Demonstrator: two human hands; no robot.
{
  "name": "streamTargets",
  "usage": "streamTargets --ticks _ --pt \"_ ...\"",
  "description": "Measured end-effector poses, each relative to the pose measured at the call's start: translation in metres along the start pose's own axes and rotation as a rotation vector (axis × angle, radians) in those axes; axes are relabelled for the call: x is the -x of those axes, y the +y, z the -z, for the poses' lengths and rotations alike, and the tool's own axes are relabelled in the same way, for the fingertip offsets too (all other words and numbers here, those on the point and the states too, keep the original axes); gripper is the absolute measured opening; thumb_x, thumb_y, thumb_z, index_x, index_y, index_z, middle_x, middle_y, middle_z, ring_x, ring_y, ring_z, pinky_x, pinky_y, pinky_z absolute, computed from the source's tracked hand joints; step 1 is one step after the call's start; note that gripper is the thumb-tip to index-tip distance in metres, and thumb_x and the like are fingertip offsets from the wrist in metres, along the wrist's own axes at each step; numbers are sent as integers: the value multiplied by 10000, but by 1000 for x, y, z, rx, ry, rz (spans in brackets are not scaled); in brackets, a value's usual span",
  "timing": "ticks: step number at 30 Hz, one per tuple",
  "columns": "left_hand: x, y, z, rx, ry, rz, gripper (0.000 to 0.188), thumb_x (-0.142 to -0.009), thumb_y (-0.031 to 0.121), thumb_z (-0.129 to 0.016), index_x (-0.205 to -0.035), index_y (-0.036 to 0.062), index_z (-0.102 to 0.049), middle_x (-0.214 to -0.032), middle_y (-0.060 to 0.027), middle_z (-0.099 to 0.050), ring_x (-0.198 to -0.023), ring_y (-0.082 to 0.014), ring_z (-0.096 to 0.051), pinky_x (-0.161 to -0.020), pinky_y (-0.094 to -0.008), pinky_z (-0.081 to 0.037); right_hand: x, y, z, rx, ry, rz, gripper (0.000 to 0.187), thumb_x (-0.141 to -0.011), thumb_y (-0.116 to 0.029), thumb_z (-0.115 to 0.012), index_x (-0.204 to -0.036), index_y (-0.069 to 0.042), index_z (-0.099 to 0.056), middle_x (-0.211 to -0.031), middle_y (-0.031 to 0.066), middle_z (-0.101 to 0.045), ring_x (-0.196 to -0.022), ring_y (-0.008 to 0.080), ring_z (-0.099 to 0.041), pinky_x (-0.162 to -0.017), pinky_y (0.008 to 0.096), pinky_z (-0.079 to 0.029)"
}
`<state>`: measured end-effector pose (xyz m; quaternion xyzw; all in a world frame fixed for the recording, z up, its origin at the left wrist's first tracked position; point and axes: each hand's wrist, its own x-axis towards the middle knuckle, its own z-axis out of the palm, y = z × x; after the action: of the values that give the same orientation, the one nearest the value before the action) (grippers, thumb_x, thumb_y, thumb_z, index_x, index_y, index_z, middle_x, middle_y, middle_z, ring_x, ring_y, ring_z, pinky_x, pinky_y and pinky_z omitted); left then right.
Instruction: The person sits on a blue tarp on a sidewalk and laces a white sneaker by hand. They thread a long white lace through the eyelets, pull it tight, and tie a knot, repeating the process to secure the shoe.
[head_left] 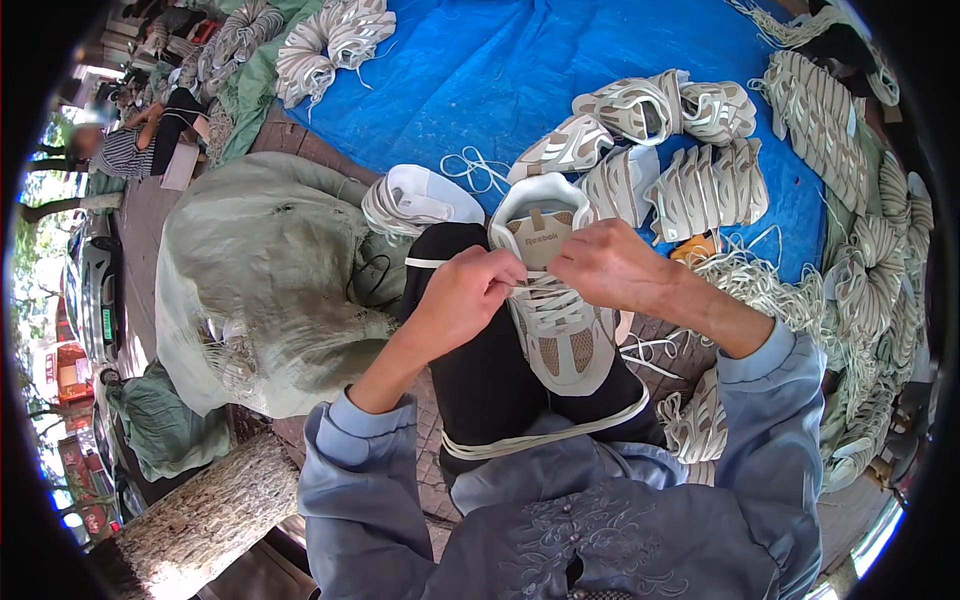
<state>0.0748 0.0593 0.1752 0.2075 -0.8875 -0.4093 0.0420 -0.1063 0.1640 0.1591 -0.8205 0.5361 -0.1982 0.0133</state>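
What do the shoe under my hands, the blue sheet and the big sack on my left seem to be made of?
The shoe: matte, seemingly mesh and smoother leather-like panels, from the grainy toe patches; real leather or synthetic, I can't tell. The blue sheet: probably plastic, given its creases and sheen. The sack: likely woven plastic, slightly shiny, with frayed strands.

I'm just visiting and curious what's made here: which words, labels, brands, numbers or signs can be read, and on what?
I don't copy out wording or brands, only where they stand:
Shoe tongue: dark lettering, readable.
Green plate on the car: too small to read.
Red panel, lower left: pale marks, too blurred to read.
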Motion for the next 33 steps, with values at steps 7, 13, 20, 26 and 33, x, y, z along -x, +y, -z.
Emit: streamTargets --ticks 7,13,20,26,33 --pt "3 1 -10 -37 120 -102 143 -704 -32 -548 -823 45 -568 -724 -58 -569 -695 -201 -539 -616 -304 -442 11 39 14 -409 56 -372 100 -607 -14 -558 -676 -60 -614 -630 52 -604 -564 156 -588 -516 282 -459" --pt "9 -5 -21 -489 249 -493 245 -606 -21 -565 -847 23 -553 -768 -67 -558 -754 -208 -528 -653 -316 -438 24 49 31 -832 -26 -648 139 -597 12 -551 -709 -24 -624 -598 49 -581 -544 89 -535 -512 231 -424" --pt "17 -10 -46 -717 433 -444 271 -600 20 -585 -869 23 -546 -739 -60 -521 -745 -214 -515 -653 -327 -427 30 52 38 -592 21 -499 130 -599 5 -550 -710 -18 -613 -632 58 -588 -547 103 -533 -508 238 -414" --pt "21 -6 -54 -645 453 -286 239 -620 4 -604 -850 28 -542 -726 -73 -528 -739 -231 -523 -636 -343 -411 51 79 55 -516 164 -680 139 -590 -13 -538 -709 -36 -605 -650 81 -587 -571 198 -571 -527 284 -436" --pt "19 2 -40 -364 480 -293 262 -615 -69 -579 -858 30 -563 -768 -83 -542 -715 -253 -533 -602 -341 -432 49 75 56 -1268 195 -800 143 -600 -20 -561 -729 20 -604 -627 80 -574 -555 162 -569 -530 287 -436"
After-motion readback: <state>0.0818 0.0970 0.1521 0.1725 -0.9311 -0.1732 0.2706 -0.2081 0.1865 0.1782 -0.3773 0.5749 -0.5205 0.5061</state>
